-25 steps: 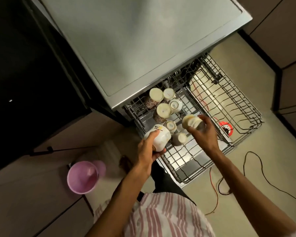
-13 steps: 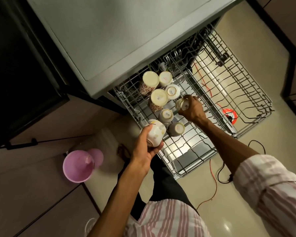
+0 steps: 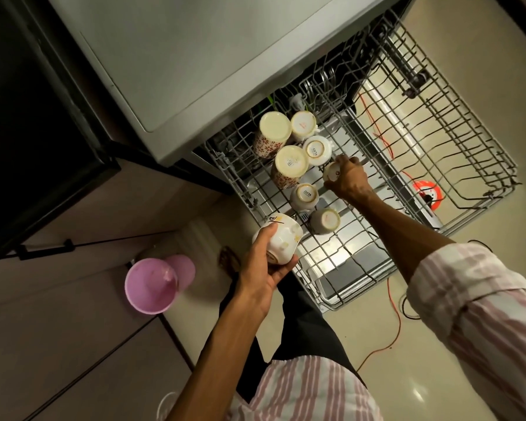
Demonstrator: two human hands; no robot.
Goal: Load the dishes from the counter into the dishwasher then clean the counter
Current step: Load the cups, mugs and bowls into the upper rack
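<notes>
Head view: your right hand holds a small cup over the rack, beside the inverted cups.
Your left hand grips the white mug at the rack's front-left edge; it lies tilted, nearer to the free wires.

The person is bending over, both arms reaching forward and down. The left hand is gripping a cup — thumb lying along its side, fingers curling underneath. The right arm, sleeve pushed up the forearm, is stretching further out; the right hand is curling round a small cup — knuckles up, wrist bent downward.
</notes>
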